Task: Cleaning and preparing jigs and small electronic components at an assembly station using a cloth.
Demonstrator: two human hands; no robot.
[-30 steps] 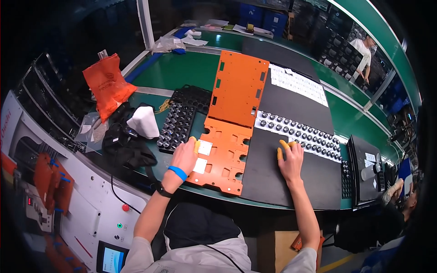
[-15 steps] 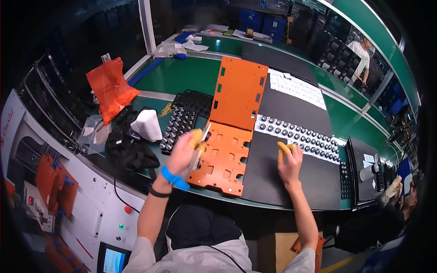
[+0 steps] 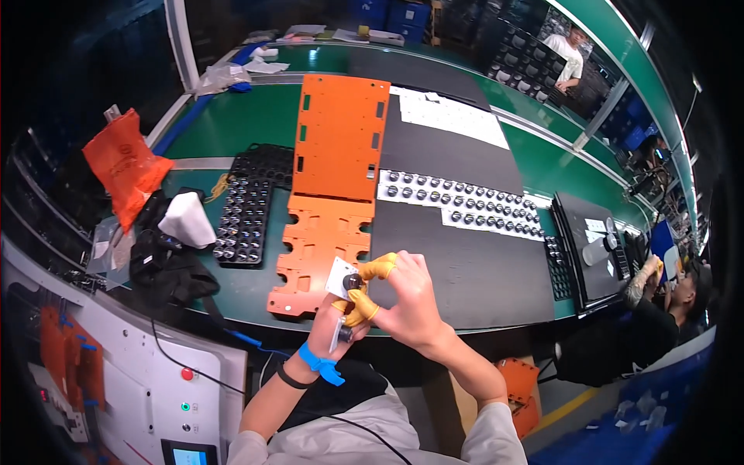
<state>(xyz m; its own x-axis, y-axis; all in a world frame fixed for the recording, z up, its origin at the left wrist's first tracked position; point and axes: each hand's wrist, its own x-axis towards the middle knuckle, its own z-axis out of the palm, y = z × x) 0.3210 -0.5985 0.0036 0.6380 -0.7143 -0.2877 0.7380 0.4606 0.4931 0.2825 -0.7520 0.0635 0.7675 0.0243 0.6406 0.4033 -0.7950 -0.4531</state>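
Your right hand [image 3: 415,298] (yellow finger cots) pinches a small white square label [image 3: 339,277] with a dark knob; your left hand [image 3: 341,329], raised beneath, grips another.

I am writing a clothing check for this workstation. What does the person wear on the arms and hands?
Both hands are bare except for yellow-orange finger cots on a few fingertips. The left wrist carries a bright blue strap and, just behind it, a thin black band. Light grey sleeves are pushed up toward the elbows.
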